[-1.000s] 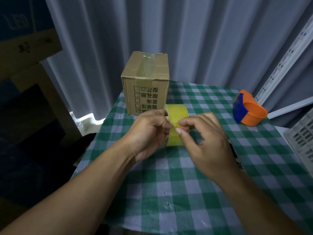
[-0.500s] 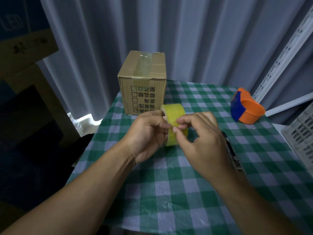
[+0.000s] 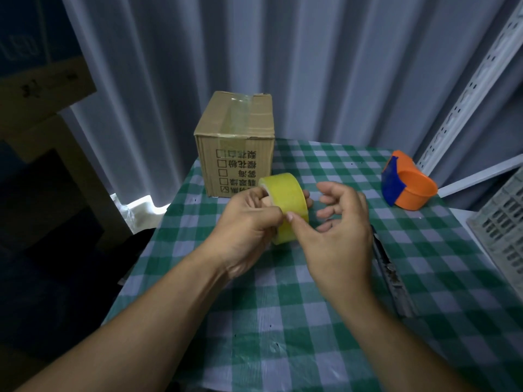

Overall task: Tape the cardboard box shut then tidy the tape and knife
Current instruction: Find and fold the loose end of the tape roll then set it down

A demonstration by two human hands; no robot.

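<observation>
A roll of yellowish tape (image 3: 285,198) is held upright above the checked tablecloth by my left hand (image 3: 246,222), whose fingers reach into its core. My right hand (image 3: 331,230) is beside the roll with its thumb tip pressed on the roll's outer face and its other fingers spread apart. The cardboard box (image 3: 236,142) stands closed at the far left of the table, with clear tape along its top seam and down the front. A dark utility knife (image 3: 392,273) lies on the cloth just right of my right wrist.
An orange and blue tape dispenser (image 3: 407,185) sits at the far right of the green checked table (image 3: 283,335). A grey plastic crate (image 3: 506,224) is at the right edge. White curtains hang behind, and brown cardboard stands at the left.
My right hand's fingers have lifted off the roll and spread, leaving only the thumb on it. The roll is tilted slightly more toward me in my left hand.
</observation>
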